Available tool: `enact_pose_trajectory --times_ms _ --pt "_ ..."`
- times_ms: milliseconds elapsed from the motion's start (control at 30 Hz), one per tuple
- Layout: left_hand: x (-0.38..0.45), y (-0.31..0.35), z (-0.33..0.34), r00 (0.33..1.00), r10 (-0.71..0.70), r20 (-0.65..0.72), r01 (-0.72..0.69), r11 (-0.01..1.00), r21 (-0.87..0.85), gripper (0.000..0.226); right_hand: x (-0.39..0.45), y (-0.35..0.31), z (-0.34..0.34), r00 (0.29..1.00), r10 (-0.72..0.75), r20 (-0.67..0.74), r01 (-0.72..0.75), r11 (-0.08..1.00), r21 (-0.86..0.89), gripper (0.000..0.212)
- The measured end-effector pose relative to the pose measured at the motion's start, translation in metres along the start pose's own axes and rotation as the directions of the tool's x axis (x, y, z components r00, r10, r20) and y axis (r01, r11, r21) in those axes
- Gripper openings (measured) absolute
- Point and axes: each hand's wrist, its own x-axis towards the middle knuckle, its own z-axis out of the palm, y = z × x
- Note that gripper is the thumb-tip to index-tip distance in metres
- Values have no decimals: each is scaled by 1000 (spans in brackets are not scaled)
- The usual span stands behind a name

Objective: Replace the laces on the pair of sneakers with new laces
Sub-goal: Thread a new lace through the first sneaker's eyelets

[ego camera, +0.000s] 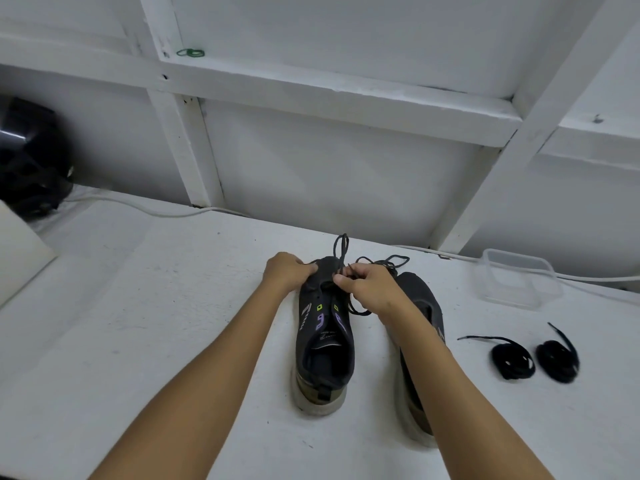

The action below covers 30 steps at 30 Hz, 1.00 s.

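Two dark sneakers are sitting side by side on the white table (pixel 138 323), and the left hand (pixel 287 271) is gripping the toe of the left sneaker (pixel 325 341) while the right hand (pixel 367 289) is pinching its old lace (pixel 341 247) near the front eyelets. That lace is looking thin, limp and light, so pinching it close to an eyelet is probably giving the surest pull, with the soft upper needing bracing. Both coiled new laces (pixel 512 362) are lying to the right of the right sneaker (pixel 420 306), untouched.

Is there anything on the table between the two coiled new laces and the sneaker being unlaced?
Yes. The second sneaker and the right forearm lie between the new laces and the sneaker that both hands work on. The clear container sits farther back, out of the way.
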Motion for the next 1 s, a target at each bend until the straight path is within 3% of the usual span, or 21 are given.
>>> enact_pose_trajectory --times_ms 67,133,200,267,433,533,733,867,1000 --pt "3 0 4 998 52 -20 -54 990 -129 8 -2 2 3 1000 6 -14 -5 1000 29 33" --pt "3 4 4 991 110 -72 -128 934 -334 10 -4 4 4 999 15 -29 -14 999 40 30" --pt "-1 11 3 994 111 -22 -106 842 -529 12 -6 5 3 999 21 -36 -19 999 51 30" --pt "-5 13 4 997 76 11 -55 803 -593 13 -8 4 2 999 23 -34 -21 998 61 30" --pt "-36 -5 12 991 14 -130 -61 929 -366 18 -9 3 2 999 11 -41 -8 998 63 29" --pt "-56 -15 22 995 31 -92 -63 924 -376 12 -8 0 0 999 0 -49 3 999 54 32" --pt "-70 -15 42 993 97 -70 -113 957 -267 61 -2 -9 -4 1000 -25 -8 24 997 -78 24" --pt "-66 -15 49 989 100 -112 -119 977 -178 64 -2 -18 -7 997 -80 -14 77 985 -153 20" --pt "-69 -14 50 989 95 -114 -112 983 -147 65 -4 -39 -15 976 -195 -101 186 978 -95 14"
